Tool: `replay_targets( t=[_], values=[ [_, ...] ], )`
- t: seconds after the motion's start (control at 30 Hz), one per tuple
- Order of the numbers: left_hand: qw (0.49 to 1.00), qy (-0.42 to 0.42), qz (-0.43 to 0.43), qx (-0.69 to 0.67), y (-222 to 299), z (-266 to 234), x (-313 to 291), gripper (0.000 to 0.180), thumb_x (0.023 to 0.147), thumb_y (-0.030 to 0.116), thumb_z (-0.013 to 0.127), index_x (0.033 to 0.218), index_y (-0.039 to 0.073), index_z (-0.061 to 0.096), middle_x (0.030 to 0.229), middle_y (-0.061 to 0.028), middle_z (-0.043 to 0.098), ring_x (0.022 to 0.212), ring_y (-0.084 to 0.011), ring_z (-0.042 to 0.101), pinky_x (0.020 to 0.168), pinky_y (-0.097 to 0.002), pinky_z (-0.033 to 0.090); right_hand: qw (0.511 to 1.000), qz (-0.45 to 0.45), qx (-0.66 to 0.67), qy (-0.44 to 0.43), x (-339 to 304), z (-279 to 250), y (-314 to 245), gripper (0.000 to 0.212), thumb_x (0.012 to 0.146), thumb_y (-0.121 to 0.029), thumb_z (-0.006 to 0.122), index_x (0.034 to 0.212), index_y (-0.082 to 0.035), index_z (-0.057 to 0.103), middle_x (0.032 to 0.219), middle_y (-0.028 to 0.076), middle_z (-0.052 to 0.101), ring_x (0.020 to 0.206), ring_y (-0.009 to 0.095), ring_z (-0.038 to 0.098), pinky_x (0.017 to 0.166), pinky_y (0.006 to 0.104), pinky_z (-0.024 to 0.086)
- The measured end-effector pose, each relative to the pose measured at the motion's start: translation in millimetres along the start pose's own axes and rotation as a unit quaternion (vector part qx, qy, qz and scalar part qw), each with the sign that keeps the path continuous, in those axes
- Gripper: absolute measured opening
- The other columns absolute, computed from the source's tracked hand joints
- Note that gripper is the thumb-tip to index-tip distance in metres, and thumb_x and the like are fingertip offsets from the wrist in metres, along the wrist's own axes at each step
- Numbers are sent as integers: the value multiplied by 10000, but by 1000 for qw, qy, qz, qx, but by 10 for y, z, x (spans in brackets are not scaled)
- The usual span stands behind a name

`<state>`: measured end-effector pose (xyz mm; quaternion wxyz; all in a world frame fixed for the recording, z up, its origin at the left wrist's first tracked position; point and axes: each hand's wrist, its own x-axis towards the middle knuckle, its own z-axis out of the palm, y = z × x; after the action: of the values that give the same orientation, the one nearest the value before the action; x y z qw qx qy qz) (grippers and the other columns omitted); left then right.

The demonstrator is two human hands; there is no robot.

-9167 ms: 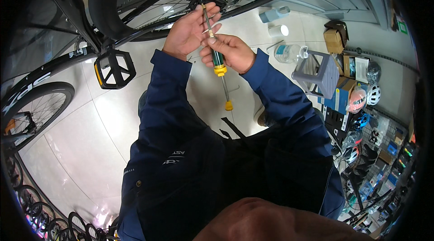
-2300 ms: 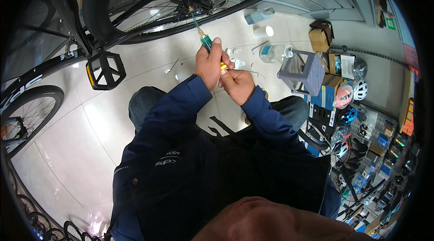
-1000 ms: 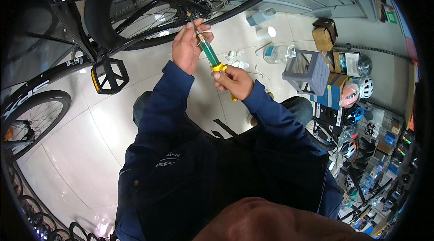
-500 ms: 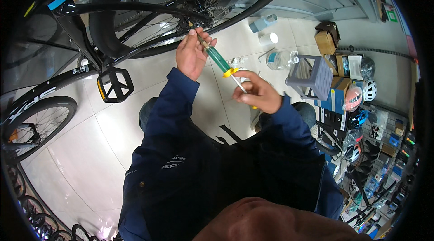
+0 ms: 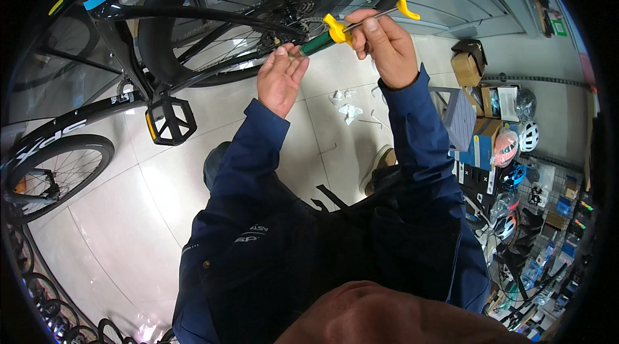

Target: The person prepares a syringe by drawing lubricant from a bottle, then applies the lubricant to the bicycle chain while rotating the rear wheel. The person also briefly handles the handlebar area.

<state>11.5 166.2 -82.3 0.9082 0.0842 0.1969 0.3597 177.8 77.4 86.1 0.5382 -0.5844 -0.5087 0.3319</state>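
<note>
A green syringe (image 5: 316, 44) with a yellow flange (image 5: 336, 29) slants up to the right beside the bicycle's rear hub. Its metal plunger rod sticks out and ends in a curved yellow handle (image 5: 404, 3). My left hand (image 5: 277, 84) pinches the nozzle end close to the rear brake; its fingertips partly hide the tip. My right hand (image 5: 389, 49) is closed around the rod, between the flange and the handle. Just beyond the syringe is the brake disc (image 5: 311, 26), and the black bicycle frame (image 5: 193, 11) runs off to the left.
A black pedal (image 5: 171, 121) juts out left of my left arm. Crumpled white tissue (image 5: 350, 112) and hex keys (image 5: 377, 119) lie on the tiled floor. Right of my right arm stand a grey stool (image 5: 461, 115), boxes (image 5: 465, 68) and helmets (image 5: 529, 136). Another wheel (image 5: 58, 176) is at the left.
The syringe has swung from slanting down-right to slanting up-right, its nozzle end still by the rear brake. My right hand moved up with it, and my right arm now hides the bottles and white cup.
</note>
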Motion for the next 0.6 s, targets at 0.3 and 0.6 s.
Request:
replay_targets(
  t=[0.3,0.6],
  values=[
    [999,-24,-13,23,63,-68,6,279,1102,254,544,1253,24,589,1200,-122,693,1124,-248,691,1004,-400,571,978,140,32,-150,-642,-94,0,229,1027,-64,619,1233,13,685,1022,73,722,902,146,677,823,277,554],
    [993,-22,-7,115,151,-54,-8,307,1107,234,526,1274,-19,575,1211,-157,683,1132,-276,686,1050,-431,550,905,267,228,-239,-1110,91,863,147,1055,-68,570,1177,-25,640,1332,155,668,1095,175,666,965,335,532]
  ],
)
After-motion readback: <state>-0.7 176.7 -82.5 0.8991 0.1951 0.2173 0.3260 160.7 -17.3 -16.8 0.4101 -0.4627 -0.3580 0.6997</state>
